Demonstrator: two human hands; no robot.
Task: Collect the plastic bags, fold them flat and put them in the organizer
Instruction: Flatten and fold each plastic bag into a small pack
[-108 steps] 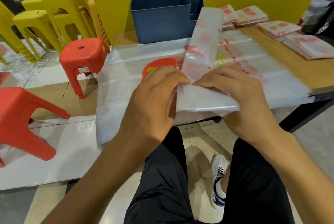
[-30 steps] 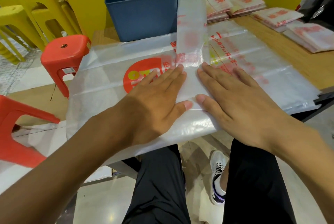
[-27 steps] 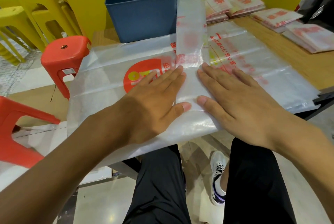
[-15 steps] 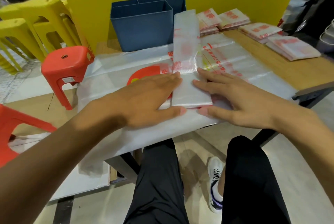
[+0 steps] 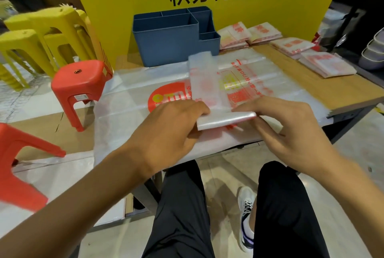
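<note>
Head view: I have my left hand point(image 5: 172, 131) and my right hand point(image 5: 291, 133) on the near end of one plastic bag point(image 5: 207, 85), already narrowed to a long strip that runs away from me toward the organizer point(image 5: 166, 43). Each grip pinches a side of the near folded edge, which is raised off the flat bags point(image 5: 128, 99) spread over the desk point(image 5: 336, 91). I judge this bag about half folded: the long creases are in, the end-over-end folds have only begun.

The blue organizer stands at the far edge of the desk, and I can see nothing in the compartments that face me. Folded bags point(image 5: 291, 49) lie in small stacks to its right, far right on the desk, none yet inside. So left to do: finish this fold, fold the spread sheets beneath, and load every packet into the organizer.
</note>
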